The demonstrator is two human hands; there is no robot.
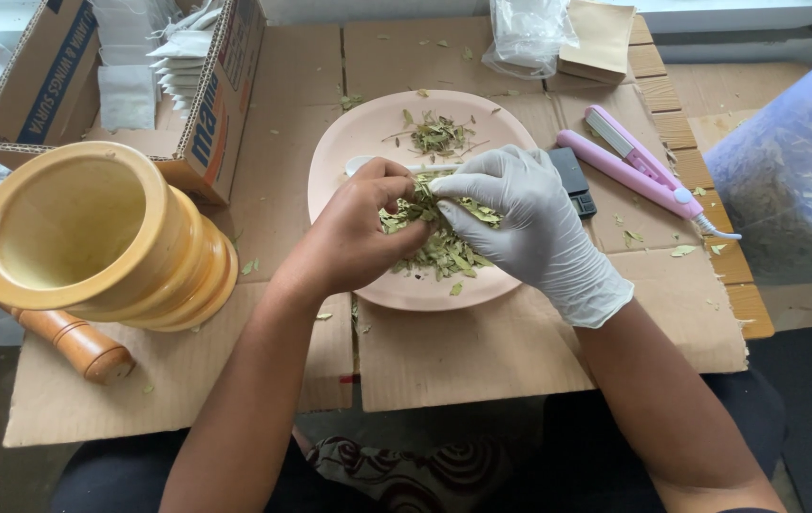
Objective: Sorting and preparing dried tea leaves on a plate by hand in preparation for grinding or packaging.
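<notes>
Head view, cardboard-covered table point(482, 361), pink plate point(349, 142), both hands' grip pinching dried leaves point(444, 249), mortar point(93, 237) near.

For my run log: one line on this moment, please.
left hand: pinching dried leaves | right hand: gloved, pinching same | pink plate under

Both hands, the bare left hand point(358, 233) and the gloved right hand point(520, 223), meet over the pink plate point(349, 142), blocking its middle. Left of the left hand a wooden mortar point(93, 237) and pestle point(74, 342) stand in the way. Right of the right hand lies a pink sealer point(634, 166); bare cardboard point(482, 361) nearer the body leaves free passage.
</notes>
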